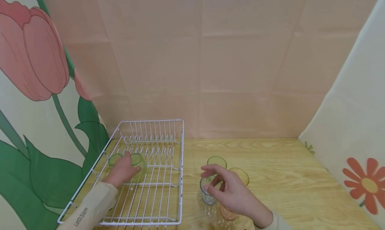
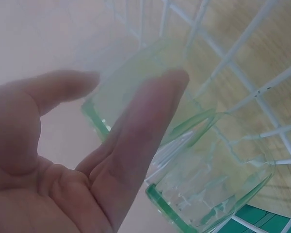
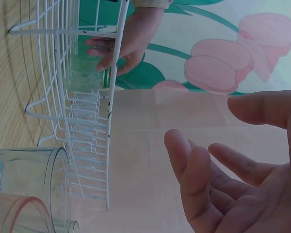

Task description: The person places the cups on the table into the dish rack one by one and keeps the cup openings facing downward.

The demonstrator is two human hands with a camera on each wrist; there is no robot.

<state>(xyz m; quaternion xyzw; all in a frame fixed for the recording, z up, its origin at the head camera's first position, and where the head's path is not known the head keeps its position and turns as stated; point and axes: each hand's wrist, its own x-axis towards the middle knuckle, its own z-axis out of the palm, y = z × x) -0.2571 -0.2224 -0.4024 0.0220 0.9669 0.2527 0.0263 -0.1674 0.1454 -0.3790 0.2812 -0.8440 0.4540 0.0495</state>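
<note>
Two green-tinted glasses stand side by side in the white wire rack: the right glass (image 1: pixel 137 160) and the left glass (image 1: pixel 113 160). My left hand (image 1: pixel 121 171) reaches in between them. In the left wrist view its thumb and straight fingers are spread apart at the right glass (image 2: pixel 123 90), and the other glass (image 2: pixel 208 187) lies beyond the fingers. My right hand (image 1: pixel 233 191) hovers over a clear glass (image 1: pixel 207 197) on the table, fingers loosely bent and holding nothing. Close to that hand are a green-rimmed glass (image 1: pixel 217 161), a yellow glass (image 1: pixel 241 176) and an orange-pink glass (image 1: pixel 228 214).
The wire rack (image 1: pixel 181 190) takes up the left side of the wooden table (image 1: pixel 288 190), with upright plate slots at its back. A pinkish sheet (image 1: pixel 198 63) hangs behind, and flower-printed panels flank both sides.
</note>
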